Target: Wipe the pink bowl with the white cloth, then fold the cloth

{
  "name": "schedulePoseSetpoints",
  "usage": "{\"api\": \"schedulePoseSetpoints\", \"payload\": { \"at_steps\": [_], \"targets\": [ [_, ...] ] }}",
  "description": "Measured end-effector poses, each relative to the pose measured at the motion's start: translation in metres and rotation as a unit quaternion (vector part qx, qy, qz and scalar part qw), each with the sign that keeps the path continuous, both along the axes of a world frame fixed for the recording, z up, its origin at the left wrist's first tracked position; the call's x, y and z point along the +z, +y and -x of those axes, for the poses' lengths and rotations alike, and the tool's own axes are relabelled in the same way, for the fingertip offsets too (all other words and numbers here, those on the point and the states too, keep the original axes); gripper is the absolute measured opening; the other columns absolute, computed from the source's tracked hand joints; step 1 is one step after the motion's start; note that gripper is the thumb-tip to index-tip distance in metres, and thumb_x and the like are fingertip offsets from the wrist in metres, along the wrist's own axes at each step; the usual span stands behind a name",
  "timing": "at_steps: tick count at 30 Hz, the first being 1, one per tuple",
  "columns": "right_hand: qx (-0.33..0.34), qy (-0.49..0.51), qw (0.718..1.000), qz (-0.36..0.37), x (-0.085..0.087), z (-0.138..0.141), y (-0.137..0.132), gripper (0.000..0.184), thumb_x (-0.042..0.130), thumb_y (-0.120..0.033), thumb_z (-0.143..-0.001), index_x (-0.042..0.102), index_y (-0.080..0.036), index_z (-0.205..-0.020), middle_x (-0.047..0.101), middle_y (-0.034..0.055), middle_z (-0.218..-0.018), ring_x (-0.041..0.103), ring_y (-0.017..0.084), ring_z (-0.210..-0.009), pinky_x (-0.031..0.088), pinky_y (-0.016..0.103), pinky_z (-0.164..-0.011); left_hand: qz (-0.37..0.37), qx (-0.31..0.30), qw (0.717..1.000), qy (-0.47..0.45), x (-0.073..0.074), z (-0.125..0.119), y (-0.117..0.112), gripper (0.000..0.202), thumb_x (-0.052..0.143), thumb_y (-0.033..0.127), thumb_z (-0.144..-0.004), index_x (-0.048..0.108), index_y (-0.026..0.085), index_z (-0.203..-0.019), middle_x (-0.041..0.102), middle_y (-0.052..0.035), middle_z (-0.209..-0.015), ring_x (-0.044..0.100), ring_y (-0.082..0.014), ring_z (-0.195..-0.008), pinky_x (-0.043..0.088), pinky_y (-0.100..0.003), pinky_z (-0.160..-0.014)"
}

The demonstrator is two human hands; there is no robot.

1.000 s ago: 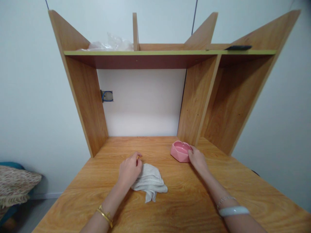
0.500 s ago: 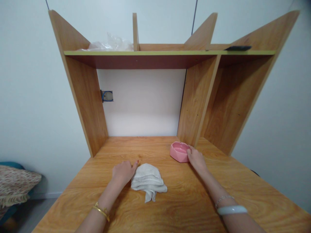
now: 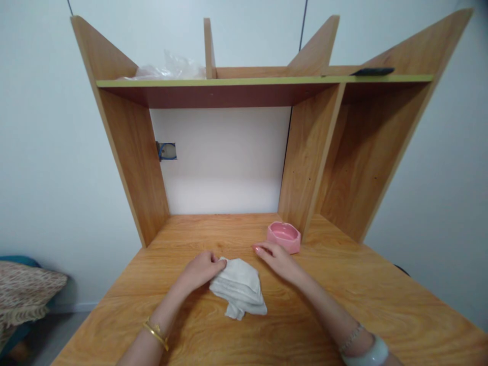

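Observation:
A crumpled, folded pale grey cloth point(image 3: 240, 287) lies on the wooden desk in front of me. My left hand point(image 3: 205, 269) pinches the cloth's upper left corner between thumb and fingers. To the upper right of the cloth, my right hand point(image 3: 275, 259) is in the air or just over the desk, holding nothing, with its fingers stretched toward the left and the thumb apart from them. Just behind that hand stands a pink, many-sided ashtray-like bowl point(image 3: 284, 237), upright and partly covered by the hand's edge.
The desk point(image 3: 183, 330) carries a wooden hutch with upright panels point(image 3: 310, 152). On its shelf point(image 3: 229, 81) are a clear plastic bag point(image 3: 170, 68) and a flat black object point(image 3: 373, 71). An open wall socket box point(image 3: 166, 151) shows at the back. A patterned cushion point(image 3: 26, 290) is at far left.
My right hand has let go of the pink bowl and moved left, toward the cloth. My left hand has taken hold of the cloth's corner, and the cloth has shifted and turned slightly.

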State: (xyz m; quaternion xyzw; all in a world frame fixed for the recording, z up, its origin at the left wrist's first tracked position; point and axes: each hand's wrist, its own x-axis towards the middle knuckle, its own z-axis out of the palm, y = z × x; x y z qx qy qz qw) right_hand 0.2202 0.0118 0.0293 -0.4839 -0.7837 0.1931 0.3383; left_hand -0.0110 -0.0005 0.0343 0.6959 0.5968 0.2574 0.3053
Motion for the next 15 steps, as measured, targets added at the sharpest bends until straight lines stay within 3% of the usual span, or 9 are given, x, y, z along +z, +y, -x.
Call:
{"api": "schedulePoseSetpoints", "payload": {
  "at_steps": [3,6,10,15],
  "targets": [
    [0.092,0.041,0.994,0.053,-0.004,0.012,-0.003,0.049,0.037,-0.054,-0.081,0.066,-0.015,-0.084,0.066,0.0077,-0.082,0.057,0.02,-0.081,0.041,0.032,-0.075,-0.079,-0.04,0.992,-0.09,0.001,-0.008,-0.001,0.029,0.051,0.044,-0.067,0.048,0.016,-0.063,0.047,0.0026,-0.058,0.043,-0.0111,-0.054,0.031,-0.021,-0.048],
    [0.167,0.136,0.963,0.159,-0.004,0.017,-0.007,0.057,0.033,-0.062,-0.079,0.065,-0.015,-0.089,0.065,0.0057,-0.082,0.057,0.019,-0.08,0.042,0.033,-0.075,-0.129,-0.065,0.975,-0.17,0.008,-0.014,-0.007,0.026,0.052,0.042,-0.069,0.048,0.016,-0.07,0.043,0.0051,-0.058,0.04,-0.0081,-0.051,0.029,-0.018,-0.046],
    [0.232,0.251,0.904,0.257,-0.004,0.014,-0.012,0.054,0.041,-0.061,-0.076,0.063,-0.015,-0.093,0.066,0.0059,-0.087,0.057,0.019,-0.084,0.039,0.035,-0.083,-0.166,-0.015,0.959,-0.228,0.015,-0.014,-0.012,0.026,0.052,0.043,-0.071,0.045,0.018,-0.074,0.036,0.0084,-0.052,0.033,-0.0066,-0.045,0.024,-0.016,-0.042],
    [0.291,0.292,0.852,0.323,0.0,0.007,-0.016,0.047,0.056,-0.055,-0.07,0.063,-0.014,-0.092,0.065,0.0069,-0.089,0.058,0.019,-0.085,0.037,0.034,-0.085,-0.181,0.072,0.95,-0.243,0.016,-0.009,-0.003,0.025,0.051,0.042,-0.069,0.044,0.018,-0.068,0.042,0.0059,-0.059,0.037,-0.0074,-0.047,0.028,-0.018,-0.045]
  ]
}}
